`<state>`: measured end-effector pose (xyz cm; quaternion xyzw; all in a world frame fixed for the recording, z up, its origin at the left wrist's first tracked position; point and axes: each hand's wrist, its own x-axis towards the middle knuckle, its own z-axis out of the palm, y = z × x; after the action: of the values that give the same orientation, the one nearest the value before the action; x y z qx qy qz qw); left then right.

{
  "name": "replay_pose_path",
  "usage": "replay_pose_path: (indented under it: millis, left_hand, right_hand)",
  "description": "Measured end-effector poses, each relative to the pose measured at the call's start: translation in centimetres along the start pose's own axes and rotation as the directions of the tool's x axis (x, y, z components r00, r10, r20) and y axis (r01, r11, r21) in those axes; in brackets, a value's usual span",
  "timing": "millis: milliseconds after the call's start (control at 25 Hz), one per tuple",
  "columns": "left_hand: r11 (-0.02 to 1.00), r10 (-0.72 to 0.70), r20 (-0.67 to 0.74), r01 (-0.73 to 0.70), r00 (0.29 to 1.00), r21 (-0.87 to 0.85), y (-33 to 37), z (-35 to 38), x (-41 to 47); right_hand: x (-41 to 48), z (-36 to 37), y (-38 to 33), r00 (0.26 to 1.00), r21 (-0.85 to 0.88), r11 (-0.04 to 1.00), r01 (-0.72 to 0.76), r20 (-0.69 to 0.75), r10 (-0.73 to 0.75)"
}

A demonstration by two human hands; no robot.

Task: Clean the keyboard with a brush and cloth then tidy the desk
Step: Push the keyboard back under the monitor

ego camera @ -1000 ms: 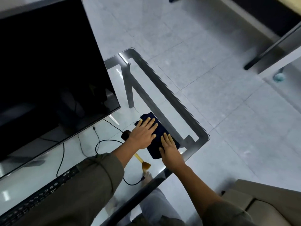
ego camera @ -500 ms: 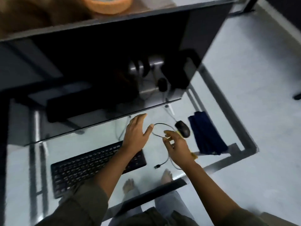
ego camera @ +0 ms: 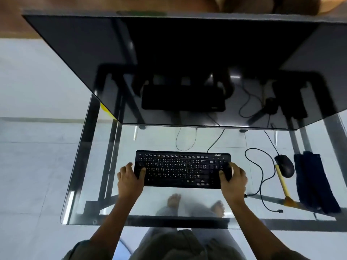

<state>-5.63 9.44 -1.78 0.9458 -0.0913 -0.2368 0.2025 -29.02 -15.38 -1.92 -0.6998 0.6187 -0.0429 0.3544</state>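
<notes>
Keyboard: the keyboard (ego camera: 183,169) lies flat on the glass desk (ego camera: 159,139), its long axis running left to right across the person.
Left hand: the left hand (ego camera: 129,180) grips the keyboard's left end, thumb on the keys and fingers curled round the edge.
Right hand: the right hand (ego camera: 233,180) clamps the keyboard's right end the same way.
Key relation: the hands hold opposite ends of the long axis, so any slide or lift likely moves the keyboard as one level bar.
Monitor: the monitor (ego camera: 187,62) stands just behind the keyboard, its lower edge roughly parallel to it.
Cable: a cable (ego camera: 261,171) loops just right of the keyboard, with its loose plug end towards the person.
Mouse: the mouse (ego camera: 284,165) sits right of the keyboard, beyond that loop.
Brush: the brush (ego camera: 281,182) lies right of the keyboard, its handle crosswise to the keyboard's axis, top end at the mouse, head nearer the person.
Cloth: the folded cloth (ego camera: 313,181) is farthest right of the keyboard, just beside the brush.
Nearer hand: the right.
In the way: a rightward shift of the keyboard would likely meet the cable loop first.
</notes>
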Motion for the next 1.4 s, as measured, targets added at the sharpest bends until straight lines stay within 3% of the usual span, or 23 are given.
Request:
replay_pose_path:
  millis: [120,320,480,640,840,1040,1400]
  left_hand:
    - [0.996,-0.081,0.057,0.084,0.995,-0.039,-0.9,0.9,-0.6]
    - [0.991,-0.014,0.101,0.027,0.995,-0.128,-0.5,1.0,1.0]
    - [0.984,0.138,0.146,-0.12,0.98,-0.129,0.6,-0.3,4.0]
    - [0.973,0.157,0.107,-0.135,0.982,-0.19,3.3,-0.7,6.8]
    - [0.973,0.148,0.04,-0.138,0.988,-0.186,5.8,0.2,9.6]
    - [0.979,0.187,-0.087,-0.193,0.978,-0.067,7.4,0.9,10.1]
    - [0.983,0.179,-0.127,-0.182,0.976,-0.016,8.5,1.6,10.6]
  right_hand:
    - [0.3,-0.5,1.2,0.999,0.048,0.998,-0.048,0.016,0.047]
    - [0.6,-1.4,0.0,0.987,0.116,0.986,-0.12,0.119,0.106]
    - [2.3,-2.6,-2.0,0.989,0.221,0.974,-0.06,0.146,0.028]
    - [5.3,-2.8,-4.1,0.982,0.166,0.984,0.057,0.166,-0.085]
    - [8.3,-1.7,-5.1,0.989,0.121,0.987,0.106,0.088,-0.117]
    - [10.1,-0.7,-5.2,0.995,0.092,0.991,0.097,-0.028,-0.095]
    - [11.2,-0.1,-6.5,0.989,0.139,0.984,0.108,-0.113,-0.093]
